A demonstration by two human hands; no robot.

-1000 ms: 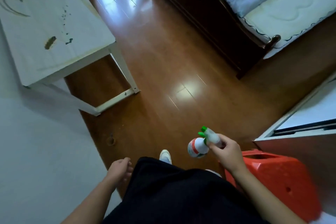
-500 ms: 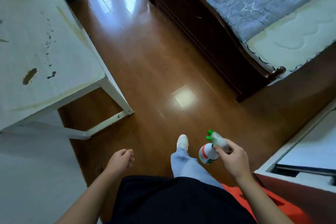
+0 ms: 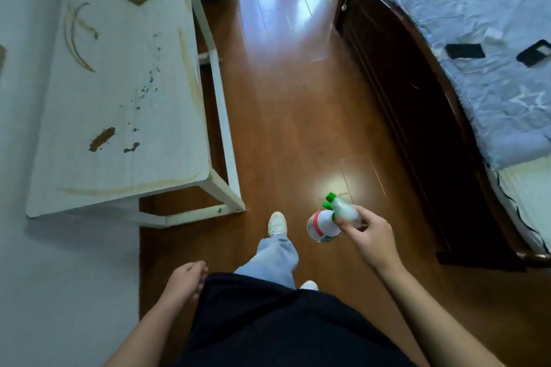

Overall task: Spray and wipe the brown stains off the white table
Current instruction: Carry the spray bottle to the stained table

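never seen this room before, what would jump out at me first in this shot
The white table at the left, smeared with brown stains, would draw the eye first. Next comes the spray bottle with its green nozzle, held in the right hand over the glossy wooden floor in the middle. A bed with a blue quilt fills the right side.

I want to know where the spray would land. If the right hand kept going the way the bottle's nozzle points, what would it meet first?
Probably the wooden floor: the right hand aims the spray bottle up-left in the frame, right of the white table. Depth is unclear.
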